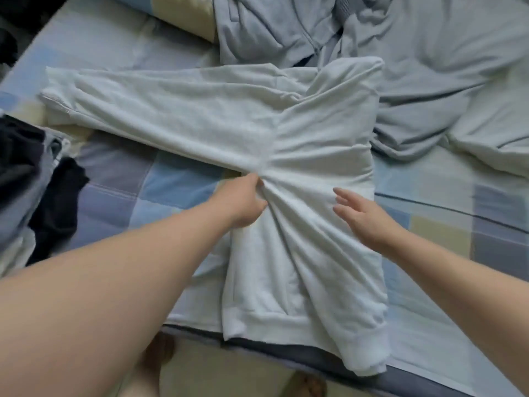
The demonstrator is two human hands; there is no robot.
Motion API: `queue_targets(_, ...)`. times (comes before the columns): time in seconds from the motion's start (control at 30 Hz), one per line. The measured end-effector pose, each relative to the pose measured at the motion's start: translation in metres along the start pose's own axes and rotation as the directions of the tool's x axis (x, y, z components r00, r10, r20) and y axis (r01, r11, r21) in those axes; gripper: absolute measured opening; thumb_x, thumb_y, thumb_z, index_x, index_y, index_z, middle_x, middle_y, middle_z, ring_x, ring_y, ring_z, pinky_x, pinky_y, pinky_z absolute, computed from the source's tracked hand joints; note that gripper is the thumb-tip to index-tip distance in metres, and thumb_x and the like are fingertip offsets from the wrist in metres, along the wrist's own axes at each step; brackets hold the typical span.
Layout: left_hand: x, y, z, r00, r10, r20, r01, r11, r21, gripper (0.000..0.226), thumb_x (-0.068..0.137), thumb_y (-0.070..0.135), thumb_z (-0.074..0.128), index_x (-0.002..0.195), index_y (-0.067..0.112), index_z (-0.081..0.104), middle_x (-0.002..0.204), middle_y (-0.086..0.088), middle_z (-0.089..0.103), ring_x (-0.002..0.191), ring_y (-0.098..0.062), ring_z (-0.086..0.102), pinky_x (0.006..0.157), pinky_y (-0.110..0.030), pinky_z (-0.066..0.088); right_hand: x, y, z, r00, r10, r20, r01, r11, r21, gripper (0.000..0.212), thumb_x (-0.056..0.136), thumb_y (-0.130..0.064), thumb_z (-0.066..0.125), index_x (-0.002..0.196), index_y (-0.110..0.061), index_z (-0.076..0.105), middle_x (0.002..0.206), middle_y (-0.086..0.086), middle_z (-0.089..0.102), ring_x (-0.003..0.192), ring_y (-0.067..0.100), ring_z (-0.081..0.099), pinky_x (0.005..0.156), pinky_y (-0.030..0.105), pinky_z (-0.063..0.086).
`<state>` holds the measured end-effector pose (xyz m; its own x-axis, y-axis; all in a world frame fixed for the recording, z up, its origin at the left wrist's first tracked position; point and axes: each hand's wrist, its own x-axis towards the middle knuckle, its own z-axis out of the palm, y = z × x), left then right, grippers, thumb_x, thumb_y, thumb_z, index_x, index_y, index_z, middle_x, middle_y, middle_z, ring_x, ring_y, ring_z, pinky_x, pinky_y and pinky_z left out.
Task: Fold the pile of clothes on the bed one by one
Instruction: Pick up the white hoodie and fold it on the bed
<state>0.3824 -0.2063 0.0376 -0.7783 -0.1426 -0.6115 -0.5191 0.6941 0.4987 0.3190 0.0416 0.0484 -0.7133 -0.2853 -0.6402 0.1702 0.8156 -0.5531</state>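
white sweatshirt (300,156) lies on the bed (160,184), left hand (246,202) gripping its underarm, right hand (360,216) spread loosely above it.

One white sweatshirt (315,124) lying at centre, two sleeves on it: outstretched sleeve (148,113) pointing toward 10 o'clock, folded sleeve (352,305) lying toward 5 o'clock. Two hands showing: left hand (246,204) at 7 o'clock, right hand (363,216) at 4 o'clock. One bed (171,181) carrying everything. One heap of grey clothes (415,67) sitting at 1 o'clock, pieces too tangled for counting. One heap of dark clothes (57,202) lying at 9 o'clock. Two bare feet (159,351) showing at 6 o'clock.
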Motion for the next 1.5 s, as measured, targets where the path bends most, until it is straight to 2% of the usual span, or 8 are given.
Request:
queue_targets(0.2,-0.052,0.024,0.142,0.95,-0.242,0.194,0.287,0.925,-0.249,0.07,0.092,0.043,0.068,0.147,0.016,0.035,0.131,-0.003,0.053,0.11,-0.023,0.057,0.094,-0.038,0.049,-0.053,0.126,0.008,0.995,0.085,0.049,-0.08,0.992,-0.094,0.072,0.095,-0.029,0.067,0.157,-0.025,0.031,0.159,-0.002,0.035,0.145,0.02,0.036,0.109,0.027,0.029)
queue_targets(0.53,-0.071,0.055,0.22,0.914,-0.403,0.041,0.374,0.801,-0.468,0.073,0.078,0.048,0.08,0.124,0.01,0.039,0.12,-0.006,0.057,0.109,-0.028,0.06,0.091,-0.038,0.051,-0.074,0.199,0.05,0.995,-0.066,0.08,0.076,0.988,-0.137,0.072,0.092,-0.033,0.067,0.155,-0.035,0.031,0.166,-0.013,0.016,0.151,0.022,0.022,0.123,0.045,0.021)
queue_targets(0.67,-0.071,0.068,0.228,0.855,-0.484,0.186,0.445,0.501,-0.742,0.076,0.074,0.034,0.085,0.128,0.011,0.038,0.126,-0.007,0.057,0.108,-0.028,0.062,0.094,-0.043,0.055,-0.085,0.191,0.05,0.991,-0.122,0.057,0.132,0.962,-0.241,0.076,0.088,-0.04,0.069,0.154,-0.041,0.03,0.167,-0.008,0.01,0.154,0.023,0.008,0.123,0.05,0.015)
queue_targets(0.8,-0.077,0.067,0.237,0.858,-0.377,0.348,0.475,0.329,-0.816,0.031,0.087,0.013,0.074,0.115,0.013,0.061,0.105,-0.007,0.075,0.088,-0.023,0.075,0.066,-0.033,0.062,-0.101,0.185,0.047,0.973,-0.155,0.168,0.203,0.926,-0.319,0.097,0.069,-0.069,0.062,0.154,-0.048,0.02,0.167,-0.016,-0.003,0.154,0.014,-0.006,0.121,0.05,0.006)
queue_targets(0.93,-0.086,0.065,0.231,0.867,-0.338,0.367,0.47,0.306,-0.828,0.027,0.087,0.021,0.065,0.112,0.013,0.065,0.107,-0.009,0.075,0.101,-0.028,0.071,0.097,-0.047,0.056,-0.115,0.196,0.05,0.939,-0.155,0.308,0.294,0.825,-0.482,0.112,0.068,-0.074,0.067,0.156,-0.045,0.006,0.167,-0.014,-0.011,0.154,0.015,-0.009,0.121,0.05,0.012)
queue_targets(1.07,-0.093,0.061,0.229,0.858,-0.276,0.433,0.487,0.168,-0.857,0.02,0.098,0.021,0.056,0.11,0.008,0.065,0.11,-0.012,0.072,0.097,-0.027,0.069,0.091,-0.042,0.057,-0.125,0.198,0.059,0.961,-0.143,0.235,0.252,0.803,-0.541,0.088,0.088,-0.044,0.066,0.158,-0.037,0.013,0.168,-0.01,0.003,0.154,0.016,0.006,0.12,0.046,0.023)
queue_targets(1.2,-0.093,0.061,0.237,0.861,-0.219,0.46,0.483,0.064,-0.873,0.063,0.095,0.069,0.044,0.122,0.017,0.065,0.117,-0.006,0.072,0.109,-0.024,0.068,0.09,-0.042,0.053,-0.13,0.195,0.055,0.973,-0.174,0.15,0.214,0.922,-0.324,0.048,0.097,-0.016,0.046,0.142,-0.034,0.052,0.15,-0.008,0.049,0.134,0.018,0.046,0.107,0.042,0.041)
queue_targets(1.5,-0.105,0.071,0.244,0.865,-0.102,0.492,0.502,0.221,-0.836,0.033,0.088,0.054,0.067,0.098,0.023,0.07,0.086,0.005,0.072,0.092,-0.017,0.064,0.095,-0.038,0.048,-0.151,0.185,0.03,0.992,-0.126,-0.033,0.125,0.992,-0.014,0.029,0.098,-0.013,0.045,0.102,-0.031,0.067,0.088,-0.003,0.071,0.087,0.021,0.064,0.081,0.042,0.052)
